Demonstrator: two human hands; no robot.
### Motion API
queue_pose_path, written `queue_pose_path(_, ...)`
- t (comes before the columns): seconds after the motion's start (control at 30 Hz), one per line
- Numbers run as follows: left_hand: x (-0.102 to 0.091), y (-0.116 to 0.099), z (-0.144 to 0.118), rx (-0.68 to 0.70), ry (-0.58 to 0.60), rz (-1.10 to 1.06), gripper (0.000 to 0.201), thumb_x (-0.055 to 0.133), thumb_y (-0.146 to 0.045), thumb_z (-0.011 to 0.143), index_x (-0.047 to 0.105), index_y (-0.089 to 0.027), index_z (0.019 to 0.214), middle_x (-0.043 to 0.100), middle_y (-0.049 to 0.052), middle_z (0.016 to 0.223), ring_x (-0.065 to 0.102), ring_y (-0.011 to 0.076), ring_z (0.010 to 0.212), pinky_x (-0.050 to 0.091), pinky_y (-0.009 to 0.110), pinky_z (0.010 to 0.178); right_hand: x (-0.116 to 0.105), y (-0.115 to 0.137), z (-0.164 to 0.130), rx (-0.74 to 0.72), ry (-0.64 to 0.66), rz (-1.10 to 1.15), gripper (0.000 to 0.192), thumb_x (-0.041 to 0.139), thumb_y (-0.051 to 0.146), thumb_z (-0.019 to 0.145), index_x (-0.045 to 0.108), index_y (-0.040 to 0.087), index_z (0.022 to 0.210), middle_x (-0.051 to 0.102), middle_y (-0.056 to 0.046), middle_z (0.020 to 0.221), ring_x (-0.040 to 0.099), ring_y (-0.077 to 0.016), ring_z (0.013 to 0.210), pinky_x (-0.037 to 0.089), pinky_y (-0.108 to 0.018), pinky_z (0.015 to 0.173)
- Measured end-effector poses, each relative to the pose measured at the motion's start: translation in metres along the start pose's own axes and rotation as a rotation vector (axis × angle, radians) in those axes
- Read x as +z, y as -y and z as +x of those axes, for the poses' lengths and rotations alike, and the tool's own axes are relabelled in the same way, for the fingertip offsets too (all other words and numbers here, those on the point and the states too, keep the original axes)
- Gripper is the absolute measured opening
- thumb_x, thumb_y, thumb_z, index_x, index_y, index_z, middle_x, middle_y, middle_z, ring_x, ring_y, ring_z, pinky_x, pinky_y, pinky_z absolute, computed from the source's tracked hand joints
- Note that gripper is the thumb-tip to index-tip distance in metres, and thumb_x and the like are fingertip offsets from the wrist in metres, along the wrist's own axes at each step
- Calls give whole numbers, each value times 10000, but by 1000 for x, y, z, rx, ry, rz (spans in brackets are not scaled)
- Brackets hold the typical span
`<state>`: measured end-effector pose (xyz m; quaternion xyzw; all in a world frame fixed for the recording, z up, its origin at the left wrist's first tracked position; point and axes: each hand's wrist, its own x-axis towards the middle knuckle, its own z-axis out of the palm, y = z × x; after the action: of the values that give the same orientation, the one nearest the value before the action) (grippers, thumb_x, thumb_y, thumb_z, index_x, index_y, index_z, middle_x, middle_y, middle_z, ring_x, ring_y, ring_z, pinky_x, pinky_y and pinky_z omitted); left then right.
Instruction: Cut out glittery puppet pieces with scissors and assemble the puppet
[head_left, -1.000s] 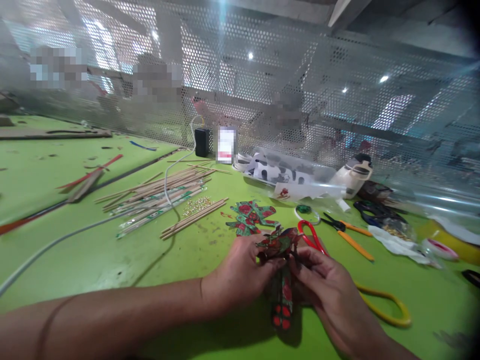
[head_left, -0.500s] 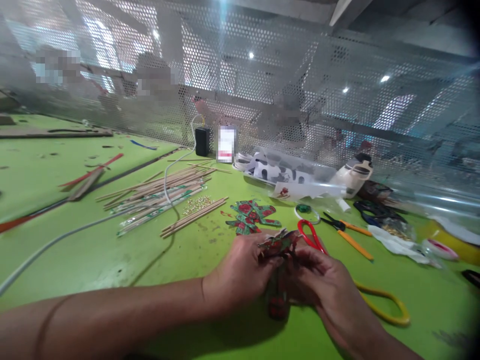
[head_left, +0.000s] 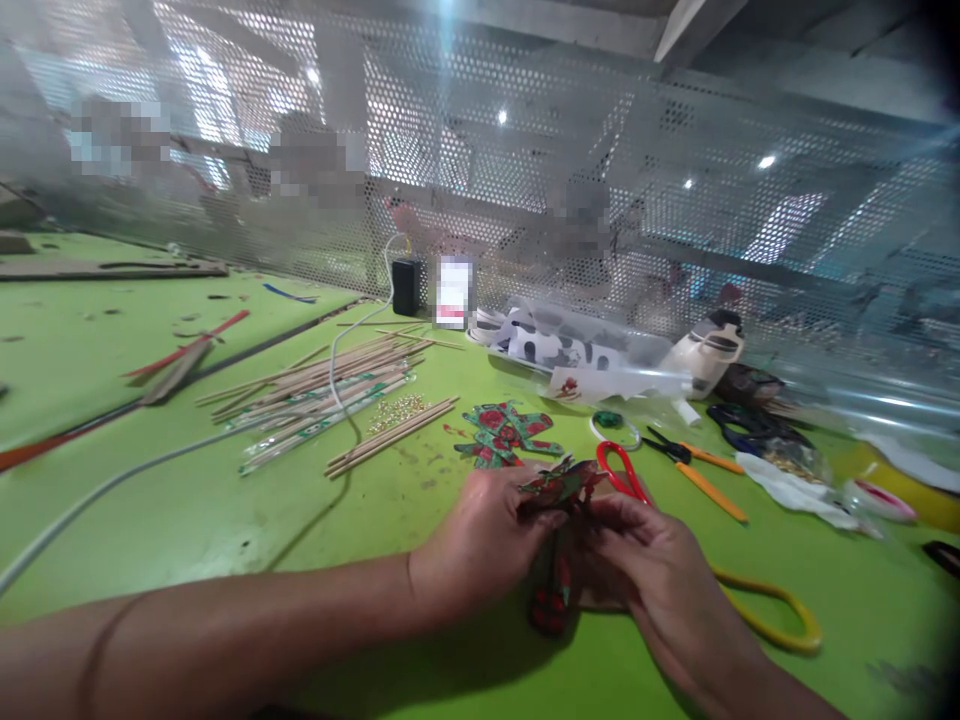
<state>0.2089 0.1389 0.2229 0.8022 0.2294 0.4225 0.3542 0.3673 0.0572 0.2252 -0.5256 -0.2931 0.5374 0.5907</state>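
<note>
Both hands meet low centre over the green table (head_left: 187, 500). Left hand (head_left: 480, 545) and right hand (head_left: 645, 560) are close together, fingers pinched on a small red-and-green patterned paper piece (head_left: 559, 487), held just above the table; a strip of it hangs down between the hands. Matching cut pieces (head_left: 506, 435) lie flat just beyond the left hand. Red-handled scissors (head_left: 619, 470) sit just behind the right hand, a yellow loop (head_left: 780, 615) to its right. Orange-handled pliers (head_left: 694, 465) further right. Bundle of wooden sticks (head_left: 330, 385) lies well to the left, white cable (head_left: 150, 462) running across it. Mesh screen (head_left: 525, 150) behind.
</note>
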Motion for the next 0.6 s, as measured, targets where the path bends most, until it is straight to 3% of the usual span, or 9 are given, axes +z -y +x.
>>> queue_pose_path(0.2,-3,-1,1,-53,29,35,192,635,-51,826,769,-176,884,767,22,826,718,191,785,562,259,733,-1,-1,0,31,-12,53,377,995,291,489,816,213,812,761,-34,792,712,-193,709,578,-268,633)
queue_pose_path(0.37,-3,-3,3,32,21,7,312,623,-22,828,785,-221,1007,793,9,939,738,184,846,576,260,816,4,3,-1,18,-4,104,347,1001,296,489,817,215,772,750,-21,759,685,-147,666,567,-225,628)
queue_pose_path(0.6,-2,0,3,82,20,11,342,630,-22,828,771,-247,1044,784,-5,926,736,168,856,568,238,799,1,1,-3,49,8,152,318,991,267,531,809,221,788,740,-11,767,685,-138,680,562,-216,635)
